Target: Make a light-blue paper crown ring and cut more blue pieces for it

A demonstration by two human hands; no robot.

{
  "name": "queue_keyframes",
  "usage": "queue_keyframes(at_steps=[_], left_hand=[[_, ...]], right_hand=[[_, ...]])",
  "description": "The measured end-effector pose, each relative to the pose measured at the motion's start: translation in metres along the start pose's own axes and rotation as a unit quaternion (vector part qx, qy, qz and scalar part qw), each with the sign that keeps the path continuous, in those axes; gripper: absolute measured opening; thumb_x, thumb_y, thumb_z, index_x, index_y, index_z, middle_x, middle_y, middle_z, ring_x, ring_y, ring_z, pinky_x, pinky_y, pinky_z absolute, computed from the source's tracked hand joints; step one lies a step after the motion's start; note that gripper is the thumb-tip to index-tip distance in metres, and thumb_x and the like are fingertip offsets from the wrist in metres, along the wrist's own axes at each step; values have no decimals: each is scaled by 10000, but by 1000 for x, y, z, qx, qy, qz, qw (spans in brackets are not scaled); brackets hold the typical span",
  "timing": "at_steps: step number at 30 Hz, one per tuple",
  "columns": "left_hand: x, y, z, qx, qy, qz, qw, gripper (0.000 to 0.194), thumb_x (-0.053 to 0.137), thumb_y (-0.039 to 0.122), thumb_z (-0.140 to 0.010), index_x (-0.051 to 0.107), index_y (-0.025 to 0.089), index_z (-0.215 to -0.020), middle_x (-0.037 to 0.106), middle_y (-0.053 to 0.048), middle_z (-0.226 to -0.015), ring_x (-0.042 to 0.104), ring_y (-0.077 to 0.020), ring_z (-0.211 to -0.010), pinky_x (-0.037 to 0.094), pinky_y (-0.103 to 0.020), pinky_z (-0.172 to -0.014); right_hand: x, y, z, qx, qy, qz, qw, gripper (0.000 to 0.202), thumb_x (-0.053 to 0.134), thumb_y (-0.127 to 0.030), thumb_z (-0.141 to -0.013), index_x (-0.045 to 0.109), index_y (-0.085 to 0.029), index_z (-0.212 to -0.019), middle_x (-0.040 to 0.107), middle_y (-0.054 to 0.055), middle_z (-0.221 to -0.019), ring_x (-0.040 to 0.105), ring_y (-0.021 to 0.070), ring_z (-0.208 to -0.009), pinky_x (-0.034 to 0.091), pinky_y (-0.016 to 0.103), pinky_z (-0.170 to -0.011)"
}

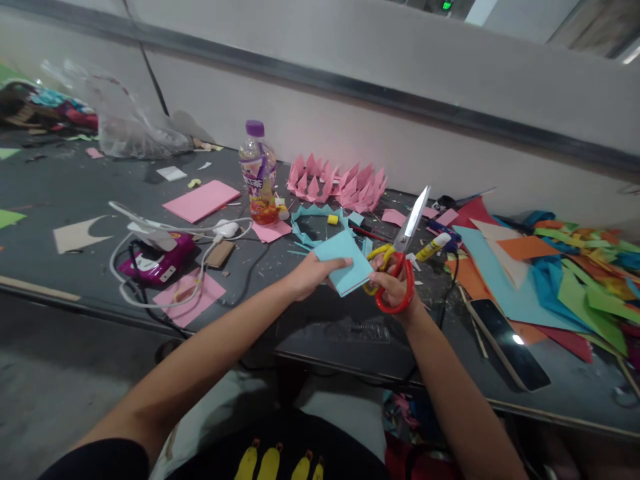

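Note:
My left hand (314, 273) is closed on a folded square of light blue paper (345, 261), with the thumb on top. At the paper's right corner, the fingertips of my right hand (393, 283) touch its edge. Scissors (411, 223) with red and yellow handles hang on that same hand, their blades pointing up and away and looking closed. Just behind the paper lies a ring of blue pointed paper (300, 227), with a small yellow piece (333, 219) by it. Pink paper crowns (313, 183) stand against the wall.
A drink bottle (258, 177) with a purple cap stands left of the crowns. A purple power strip (160, 257) with white cables lies at left. Right are a phone (510, 347), a glue stick (433, 247) and coloured paper scraps (575, 287). A plastic bag (125, 120) sits back left.

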State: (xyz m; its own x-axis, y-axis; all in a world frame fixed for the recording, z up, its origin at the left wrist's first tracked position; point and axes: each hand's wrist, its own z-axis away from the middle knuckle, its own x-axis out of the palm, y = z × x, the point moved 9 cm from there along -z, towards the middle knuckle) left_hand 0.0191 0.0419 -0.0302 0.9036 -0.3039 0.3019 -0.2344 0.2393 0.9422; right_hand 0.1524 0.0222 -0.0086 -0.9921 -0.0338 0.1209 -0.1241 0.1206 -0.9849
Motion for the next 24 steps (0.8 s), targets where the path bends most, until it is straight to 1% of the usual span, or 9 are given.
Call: queue_keyframes(at_steps=[2,4,6,9,13,15,19,22,24], left_hand=[[-3,-1,-1,-32,-11,-14,999,171,681,223,-659,655,106,-781,672,-59,-707,589,-139,-607,476,-230,-500],[-3,-1,-1,-55,-44,-37,997,127,684,215,-653,656,101,-702,654,-58,-657,580,-136,-592,472,-221,-476],[-1,-1,0,-65,-75,-53,994,122,684,214,-652,663,102,-696,651,-60,-662,581,-138,-602,482,-220,-474],[0,-1,1,-71,-97,-73,990,145,691,225,-649,671,103,-725,654,-62,-689,582,-137,-607,497,-229,-485],[7,-6,3,-79,-132,-96,983,140,713,220,-617,651,108,-673,607,-22,-594,547,-108,-542,481,-207,-463],[9,-10,3,-86,-132,-80,984,136,712,205,-597,633,112,-657,584,-2,-560,528,-94,-506,463,-187,-433],[12,-19,5,-126,-119,-30,984,234,735,207,-556,638,110,-746,621,-13,-624,541,-98,-524,445,-169,-404],[15,-23,9,-153,-131,-19,979,349,761,226,-545,650,120,-859,660,-36,-730,568,-112,-584,442,-166,-414],[17,-25,12,-170,-142,-20,975,377,767,239,-553,652,131,-896,668,-42,-776,571,-110,-598,434,-163,-413]], right_hand=[[-1,-4,0,-1,-17,0,1000,223,664,-233,-545,475,-237,-662,443,-56,-568,398,105,-464,357,270,-448],[-3,-7,-1,-6,-20,2,1000,215,660,-231,-537,477,-238,-649,430,-57,-556,376,102,-447,346,270,-433],[-6,-8,-1,-15,-11,2,1000,202,653,-220,-533,483,-239,-643,428,-53,-557,366,103,-447,337,269,-426],[-10,-8,-2,-29,5,-3,1000,195,642,-201,-533,475,-236,-628,443,-41,-590,376,108,-478,323,263,-434],[-12,-7,-3,-37,15,-4,999,193,629,-196,-551,481,-242,-665,454,-41,-609,379,114,-501,326,267,-462],[-12,-7,-3,-40,12,1,999,193,631,-201,-558,486,-242,-678,456,-43,-606,380,114,-503,330,269,-472],[-11,-7,-3,-40,3,10,999,207,642,-201,-555,486,-240,-685,463,-45,-603,397,122,-518,348,276,-491],[-11,-8,-4,-45,1,15,999,200,642,-196,-563,494,-239,-692,474,-43,-609,414,128,-534,361,281,-505],[-11,-8,-4,-48,2,17,999,194,640,-196,-568,498,-241,-693,480,-41,-611,419,131,-538,366,284,-509]])
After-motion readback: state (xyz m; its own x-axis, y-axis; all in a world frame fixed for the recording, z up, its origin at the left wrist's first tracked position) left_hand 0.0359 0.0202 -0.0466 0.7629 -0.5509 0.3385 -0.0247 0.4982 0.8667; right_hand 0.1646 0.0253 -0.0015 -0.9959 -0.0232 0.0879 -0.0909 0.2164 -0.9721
